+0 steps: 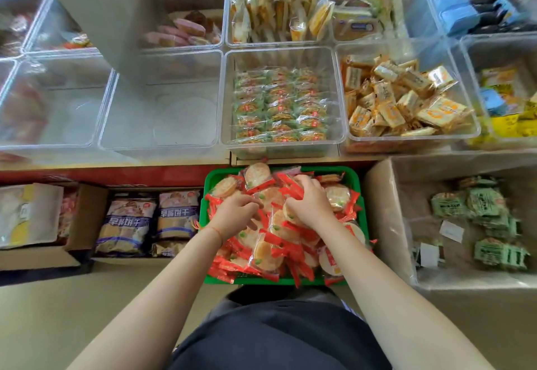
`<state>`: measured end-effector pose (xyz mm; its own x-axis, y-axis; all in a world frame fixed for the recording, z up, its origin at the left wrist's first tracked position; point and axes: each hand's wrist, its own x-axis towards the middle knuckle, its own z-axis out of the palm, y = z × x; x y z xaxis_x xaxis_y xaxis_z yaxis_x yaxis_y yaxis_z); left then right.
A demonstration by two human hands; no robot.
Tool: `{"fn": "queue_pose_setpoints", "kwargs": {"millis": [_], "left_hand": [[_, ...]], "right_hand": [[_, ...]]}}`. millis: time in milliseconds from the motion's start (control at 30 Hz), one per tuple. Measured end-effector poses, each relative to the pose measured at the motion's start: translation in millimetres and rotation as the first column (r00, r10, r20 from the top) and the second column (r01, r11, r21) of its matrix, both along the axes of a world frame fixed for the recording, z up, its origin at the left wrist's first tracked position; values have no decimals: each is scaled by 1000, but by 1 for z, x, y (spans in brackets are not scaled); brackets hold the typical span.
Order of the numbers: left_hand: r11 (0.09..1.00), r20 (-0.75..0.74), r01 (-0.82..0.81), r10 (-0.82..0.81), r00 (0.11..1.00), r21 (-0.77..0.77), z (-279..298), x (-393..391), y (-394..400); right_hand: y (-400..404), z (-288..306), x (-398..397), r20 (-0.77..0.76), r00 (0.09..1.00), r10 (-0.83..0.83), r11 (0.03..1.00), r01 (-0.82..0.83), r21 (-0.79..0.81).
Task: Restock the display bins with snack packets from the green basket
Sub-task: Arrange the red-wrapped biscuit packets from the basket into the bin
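Observation:
A green basket (209,183) sits on the floor below the display shelf, heaped with red-edged packets of round rice crackers (266,253). Both my hands are down in the heap. My left hand (236,214) has its fingers curled into the packets at the basket's left side. My right hand (309,201) grips a bunch of the red packets near the basket's far middle. Straight above the basket stands a clear display bin (229,93) partly filled with green-wrapped cracker packets. Left of it is a clear bin (159,114) that holds nothing.
More clear bins hold yellow biscuit packets (404,99), sandwich cakes (279,12) and blue packs (456,9). A cardboard box with green packets (482,215) stands right of the basket. Boxes with purple biscuit bags (151,221) stand to its left.

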<state>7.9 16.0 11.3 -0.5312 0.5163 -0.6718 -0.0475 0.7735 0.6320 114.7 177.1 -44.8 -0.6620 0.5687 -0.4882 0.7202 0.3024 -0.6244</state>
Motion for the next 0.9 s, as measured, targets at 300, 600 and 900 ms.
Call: {"fn": "queue_pose_setpoints", "kwargs": {"millis": [300,600,900], "left_hand": [[993,29,-105,103,994,56,11,-8,-6],[832,569,-464,232,789,305,34,-22,-10],[846,609,-364,60,791,390,21,-101,-114]], "right_hand": [[10,50,8,-358,893,-271,962,234,-143],[-17,76,-10,-283,817,-503,579,75,-812],[-123,73,-76,-227,795,-563,562,166,-810]]}}
